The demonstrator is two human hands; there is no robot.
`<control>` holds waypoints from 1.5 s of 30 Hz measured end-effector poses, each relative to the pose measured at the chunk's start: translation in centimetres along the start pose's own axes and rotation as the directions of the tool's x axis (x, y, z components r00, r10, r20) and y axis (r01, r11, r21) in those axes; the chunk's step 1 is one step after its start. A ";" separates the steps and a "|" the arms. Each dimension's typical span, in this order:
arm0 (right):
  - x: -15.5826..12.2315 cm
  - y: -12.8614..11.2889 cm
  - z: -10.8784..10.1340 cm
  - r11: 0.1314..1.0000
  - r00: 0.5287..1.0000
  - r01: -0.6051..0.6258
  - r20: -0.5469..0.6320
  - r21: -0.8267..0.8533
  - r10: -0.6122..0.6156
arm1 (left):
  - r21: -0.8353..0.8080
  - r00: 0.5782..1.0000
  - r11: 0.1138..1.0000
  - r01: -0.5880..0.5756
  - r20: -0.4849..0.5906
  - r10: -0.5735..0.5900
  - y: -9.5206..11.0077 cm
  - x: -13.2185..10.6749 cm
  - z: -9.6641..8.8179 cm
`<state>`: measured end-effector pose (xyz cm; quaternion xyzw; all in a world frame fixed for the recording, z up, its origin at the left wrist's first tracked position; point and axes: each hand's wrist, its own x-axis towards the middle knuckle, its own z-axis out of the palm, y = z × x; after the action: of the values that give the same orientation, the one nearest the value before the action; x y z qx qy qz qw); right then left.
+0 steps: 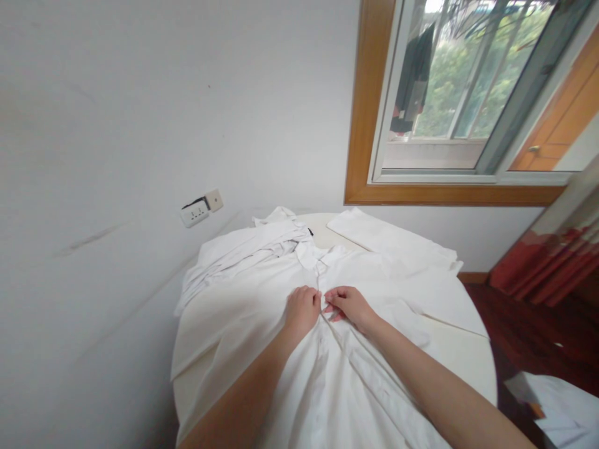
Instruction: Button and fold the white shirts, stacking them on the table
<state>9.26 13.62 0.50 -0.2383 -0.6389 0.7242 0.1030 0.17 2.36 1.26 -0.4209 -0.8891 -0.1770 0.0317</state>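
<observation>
A white long-sleeved shirt [262, 284] lies front side up, its collar toward the wall and its sleeves spread to both sides. My left hand [303, 307] pinches the shirt's front edge a little below the collar. Close beside it, my right hand [349, 305] has thumb and forefinger pressed together on the other front edge. The front is joined near the collar and parts below my hands. Any button between the fingertips is too small to make out.
The shirt rests on a round cream table [461, 352] against the wall. A wall socket [194, 213] is at the back left, a wood-framed window [358, 125] at the back right. A red and beige curtain [547, 249] hangs at right; white items [561, 405] lie low at right.
</observation>
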 end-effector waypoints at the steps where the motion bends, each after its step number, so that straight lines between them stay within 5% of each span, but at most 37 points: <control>1: -0.1 -0.1 -0.1 1.000 1.000 -0.009 0.009 0.009 0.009 | 0.009 1.000 1.000 -0.001 -0.002 0.001 0.0 0.0 0.0; 9: 0.8 0.1 -0.2 0.988 0.997 -0.001 0.077 -0.154 0.013 | 0.005 0.997 0.998 -0.065 -0.028 0.065 0.1 0.0 0.1; 16: 0.7 0.0 -0.6 0.856 0.956 0.293 0.159 -0.426 -0.248 | -0.091 0.995 0.992 -0.089 -0.050 0.084 -0.5 0.5 0.5; 23: 1.0 0.1 -0.4 0.851 0.968 0.244 0.169 -0.465 -0.185 | -0.123 0.999 0.992 -0.036 -0.010 0.035 0.0 0.4 -0.3; 32: 0.0 -0.7 1.0 0.647 0.946 0.262 0.058 -0.716 -0.319 | -0.156 1.000 0.988 -0.018 -0.010 0.017 -0.4 0.7 0.2; 45: 1.2 0.7 0.5 0.657 0.927 0.267 0.003 -0.705 -0.375 | 0.026 0.994 0.993 -0.112 -0.005 0.112 -0.5 0.3 -1.0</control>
<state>8.06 13.63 -0.43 -0.1937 -0.8858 0.3824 0.1780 -0.46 1.93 2.07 -0.4690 -0.8663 -0.1649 0.0498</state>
